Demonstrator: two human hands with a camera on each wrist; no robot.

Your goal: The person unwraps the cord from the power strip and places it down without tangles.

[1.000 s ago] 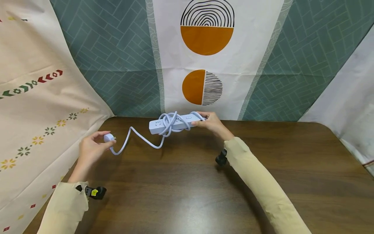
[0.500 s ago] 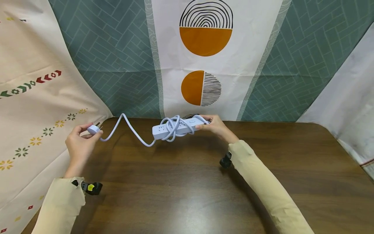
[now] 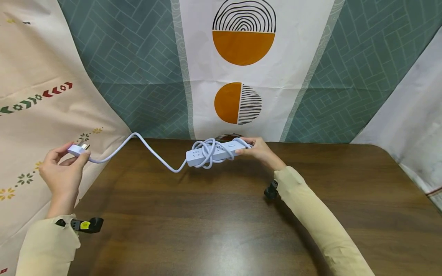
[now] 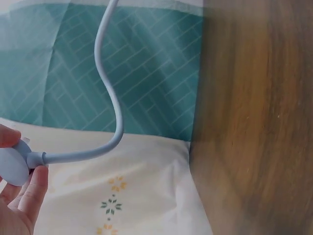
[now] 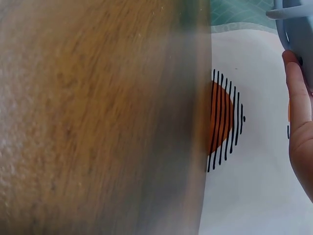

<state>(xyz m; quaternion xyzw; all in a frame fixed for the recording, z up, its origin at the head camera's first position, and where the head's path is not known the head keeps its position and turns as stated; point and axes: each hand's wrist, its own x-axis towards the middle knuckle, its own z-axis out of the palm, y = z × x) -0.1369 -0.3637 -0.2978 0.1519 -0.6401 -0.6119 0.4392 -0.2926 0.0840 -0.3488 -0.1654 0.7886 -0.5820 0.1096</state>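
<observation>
A white power strip (image 3: pixel 226 150) with its cord wound about it is held above the far part of the table by my right hand (image 3: pixel 260 152), which grips its right end. In the right wrist view, part of that strip (image 5: pixel 299 41) and my fingers show at the right edge. Far to the left, my left hand (image 3: pixel 63 172) pinches the cord's plug (image 3: pixel 76 150) between thumb and fingers, prongs pointing up and right. A loose length of cord (image 3: pixel 152 150) runs from plug to strip, bent upward midway. The left wrist view shows the round plug (image 4: pixel 14 164) and cord (image 4: pixel 115 107) close up.
The brown wooden table (image 3: pixel 214 214) stretches below both hands. Behind it hangs a patterned cloth (image 3: pixel 138 76) in green and white. A cream cloth (image 3: pixel 31 96) drapes along the left side, near my left hand, and a white cloth (image 3: pixel 411 126) along the right.
My left hand has moved left and slightly up with the plug, and the free stretch of cord has grown longer. The right hand and strip have shifted slightly right.
</observation>
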